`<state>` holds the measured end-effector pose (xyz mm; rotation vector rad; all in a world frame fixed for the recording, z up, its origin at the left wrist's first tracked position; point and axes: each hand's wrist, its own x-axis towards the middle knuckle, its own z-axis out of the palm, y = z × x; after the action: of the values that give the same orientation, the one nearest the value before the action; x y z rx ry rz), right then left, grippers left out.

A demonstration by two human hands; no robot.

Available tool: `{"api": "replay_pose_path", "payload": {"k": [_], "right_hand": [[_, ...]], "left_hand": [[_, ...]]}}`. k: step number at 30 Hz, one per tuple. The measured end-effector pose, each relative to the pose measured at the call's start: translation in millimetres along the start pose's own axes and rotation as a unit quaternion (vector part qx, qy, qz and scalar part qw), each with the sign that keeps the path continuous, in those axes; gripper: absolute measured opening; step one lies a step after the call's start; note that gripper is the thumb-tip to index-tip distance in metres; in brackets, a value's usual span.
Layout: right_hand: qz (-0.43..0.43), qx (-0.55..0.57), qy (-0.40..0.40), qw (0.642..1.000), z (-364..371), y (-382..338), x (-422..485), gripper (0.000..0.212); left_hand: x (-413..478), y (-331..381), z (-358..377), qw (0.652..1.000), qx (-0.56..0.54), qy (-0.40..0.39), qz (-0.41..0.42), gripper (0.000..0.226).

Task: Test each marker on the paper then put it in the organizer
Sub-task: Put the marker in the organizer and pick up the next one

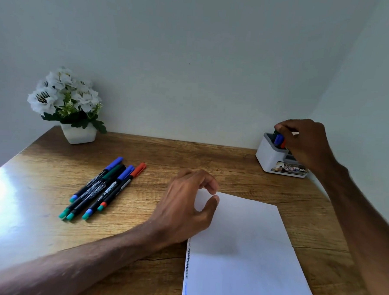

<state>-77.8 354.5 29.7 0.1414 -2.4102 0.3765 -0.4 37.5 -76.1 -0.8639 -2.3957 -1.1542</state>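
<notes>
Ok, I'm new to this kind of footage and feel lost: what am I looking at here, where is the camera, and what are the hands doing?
There is no machine: these are a person's two bare arms, filmed by one camera worn on the head, looking down at a wooden table. The left hand is loosely curled over a corner of the paper, holding nothing. The right hand curls round the standing markers in the white organizer. More loose markers lie on the left, and a flower pot stands at the back. Test squiggles run down the paper's left edge.
</notes>
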Motion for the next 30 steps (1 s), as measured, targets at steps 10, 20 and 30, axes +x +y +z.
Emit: {"api": "replay_pose_path", "payload": {"k": [10, 20, 30], "right_hand": [[0.02, 0.019, -0.018, 0.999, -10, -11, -1, 0.031], [-0.025, 0.077, 0.141, 0.987, -11, -78, -50, 0.02], [-0.13, 0.142, -0.093, 0.977, 19, -155, -114, 0.02]], "left_hand": [[0, 0, 1, 1.0, -0.001, -0.002, -0.003, 0.017], [1, 3, -2, 1.0, -0.024, 0.011, -0.008, 0.012], [2, 3, -6, 0.997, -0.036, 0.07, -0.027, 0.016]]}}
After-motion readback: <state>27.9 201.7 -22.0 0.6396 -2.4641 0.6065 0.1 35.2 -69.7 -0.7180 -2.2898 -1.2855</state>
